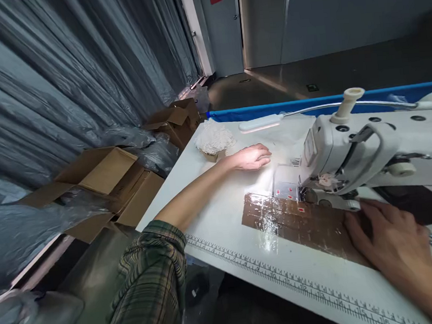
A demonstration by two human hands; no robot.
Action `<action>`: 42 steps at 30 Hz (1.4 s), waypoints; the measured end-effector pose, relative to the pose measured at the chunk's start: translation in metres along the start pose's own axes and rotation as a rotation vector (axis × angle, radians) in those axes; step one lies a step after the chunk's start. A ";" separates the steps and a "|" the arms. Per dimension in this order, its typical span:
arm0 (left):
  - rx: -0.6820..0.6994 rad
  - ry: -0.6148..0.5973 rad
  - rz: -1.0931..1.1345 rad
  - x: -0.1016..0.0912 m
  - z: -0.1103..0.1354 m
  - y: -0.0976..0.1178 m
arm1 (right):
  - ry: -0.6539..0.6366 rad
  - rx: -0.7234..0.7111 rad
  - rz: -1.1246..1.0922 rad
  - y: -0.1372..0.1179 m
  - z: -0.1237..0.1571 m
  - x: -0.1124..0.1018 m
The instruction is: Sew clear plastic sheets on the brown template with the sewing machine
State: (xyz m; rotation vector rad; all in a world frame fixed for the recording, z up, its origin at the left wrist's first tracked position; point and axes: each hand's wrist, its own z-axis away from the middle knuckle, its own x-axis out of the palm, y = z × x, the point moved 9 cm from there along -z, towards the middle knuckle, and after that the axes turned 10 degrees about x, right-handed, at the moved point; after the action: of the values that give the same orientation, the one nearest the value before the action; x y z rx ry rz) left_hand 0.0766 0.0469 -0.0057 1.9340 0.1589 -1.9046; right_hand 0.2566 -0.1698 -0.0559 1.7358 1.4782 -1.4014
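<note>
A white sewing machine (375, 149) stands on a white work table (221, 217). My left hand (251, 157) reaches far across the table, its fingers curled on the bright lit surface beside a small heap of white pieces (213, 138). It holds nothing that I can see. My right hand (389, 239) lies flat, fingers spread, on a brown glossy patch (301, 220) of the table just in front of the machine's needle area (319, 185). A plaid sleeve (148, 291) covers my left upper arm.
A printed ruler (288, 280) runs along the table's near edge. Open cardboard boxes (103, 185) and plastic sheeting lie on the floor at left, against a grey curtain (59, 80). A blue rim (272, 108) borders the table's far side. A thin lamp arm (261, 123) hangs over the table.
</note>
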 end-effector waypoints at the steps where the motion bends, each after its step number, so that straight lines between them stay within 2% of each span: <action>1: -0.004 0.028 -0.002 -0.005 0.009 0.001 | 0.000 0.003 0.004 0.001 0.001 -0.001; 4: -0.040 0.099 -0.021 -0.019 0.047 0.008 | 0.000 -0.007 0.010 0.001 0.002 -0.002; 6: -0.078 0.079 -0.046 -0.019 0.077 0.018 | -0.007 -0.009 0.029 0.001 0.002 -0.001; 9: -0.120 -0.018 -0.043 -0.001 0.121 0.038 | -0.014 -0.013 0.072 0.000 0.002 0.001; 11: -0.105 -0.047 -0.035 0.012 0.141 0.051 | -0.008 -0.018 0.108 -0.001 0.002 0.001; 14: -0.104 0.055 -0.090 0.020 0.153 0.061 | 0.001 -0.031 0.144 -0.004 0.003 0.001; 17: -0.050 0.211 -0.069 0.024 0.147 0.079 | 0.003 -0.039 0.154 -0.005 0.003 0.000; 19: 0.059 0.268 0.015 0.034 0.136 0.105 | -0.002 -0.035 0.163 -0.005 0.003 0.001; 23: 0.377 0.269 0.144 0.057 0.119 0.169 | -0.008 -0.013 0.166 -0.006 0.003 -0.001; 25: 0.452 0.282 0.180 0.058 0.116 0.181 | -0.013 -0.003 0.164 -0.006 0.003 -0.002; 27: 0.417 0.337 0.208 0.049 0.112 0.171 | -0.022 0.008 0.164 -0.006 0.003 -0.002; 31: 0.174 0.431 0.236 0.032 0.099 0.118 | -0.026 -0.006 0.123 -0.008 0.002 -0.003; 33: 0.131 0.428 0.258 0.032 0.085 0.105 | -0.013 -0.014 0.100 -0.009 0.002 -0.004; 38: 0.126 0.341 0.233 0.049 0.045 0.109 | -0.007 -0.022 0.050 -0.007 0.002 -0.005; 42: 0.104 0.341 0.222 0.053 0.033 0.112 | 0.066 -0.099 -0.140 -0.010 -0.002 -0.024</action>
State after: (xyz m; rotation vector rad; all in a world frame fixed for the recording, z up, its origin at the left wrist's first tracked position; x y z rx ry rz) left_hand 0.0896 -0.0773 -0.0324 2.2317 -0.0556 -1.4596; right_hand 0.2508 -0.1759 -0.0314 1.6600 1.7046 -1.3262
